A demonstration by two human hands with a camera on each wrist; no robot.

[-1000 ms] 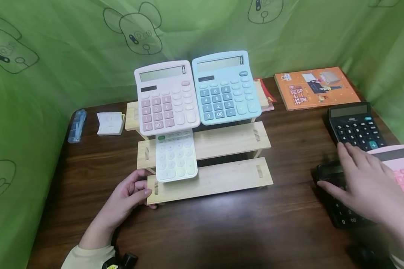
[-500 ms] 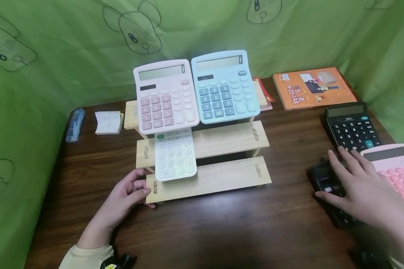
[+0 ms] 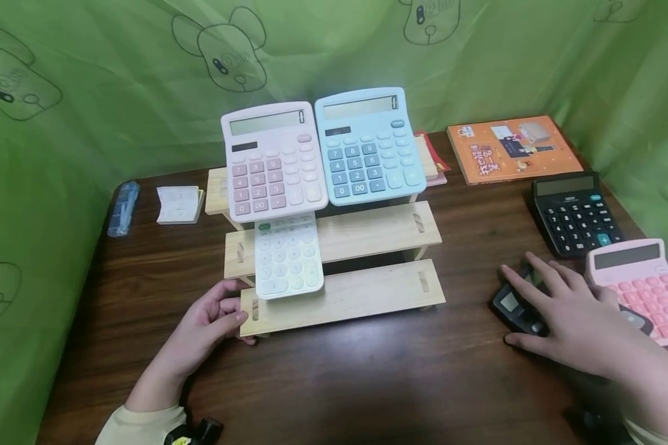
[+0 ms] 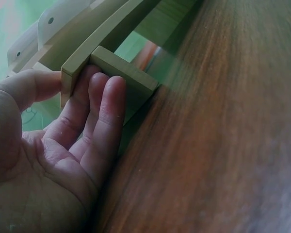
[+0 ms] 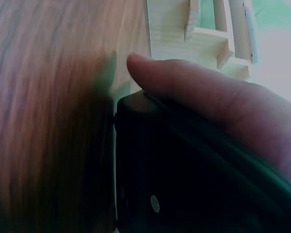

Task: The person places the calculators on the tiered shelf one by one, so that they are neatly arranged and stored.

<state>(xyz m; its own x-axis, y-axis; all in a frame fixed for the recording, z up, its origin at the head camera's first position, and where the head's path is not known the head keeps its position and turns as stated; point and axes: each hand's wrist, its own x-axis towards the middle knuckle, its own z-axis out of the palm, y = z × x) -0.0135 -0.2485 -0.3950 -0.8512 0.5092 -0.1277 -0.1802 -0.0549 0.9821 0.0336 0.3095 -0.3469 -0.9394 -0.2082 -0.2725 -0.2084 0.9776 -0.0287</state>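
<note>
My left hand [image 3: 211,321] pinches the left end of the lowest board of a three-step wooden stand [image 3: 378,298], thumb on top and fingers curled below. The left wrist view shows those fingers [image 4: 104,111] against the stand's support. At the right, my right hand [image 3: 576,324] grips a black calculator [image 3: 513,306] from above, thumb along its near side. In the right wrist view this calculator [image 5: 160,160] is dark, with the thumb over its edge; the hand hides most of its keys in the head view. A white calculator [image 3: 289,262] leans on the stand's lower steps.
Pale pink [image 3: 275,164] and blue [image 3: 367,148] calculators lean on the stand's top. Beyond my right hand lie another black calculator [image 3: 576,213] and a pink calculator [image 3: 634,281]. An orange book [image 3: 514,148], notepad [image 3: 179,205] and translucent blue item [image 3: 124,209] lie near the green curtain.
My right hand has moved slightly left, and the black calculator under it has turned and shifted left with it. The left hand stays on the stand.
</note>
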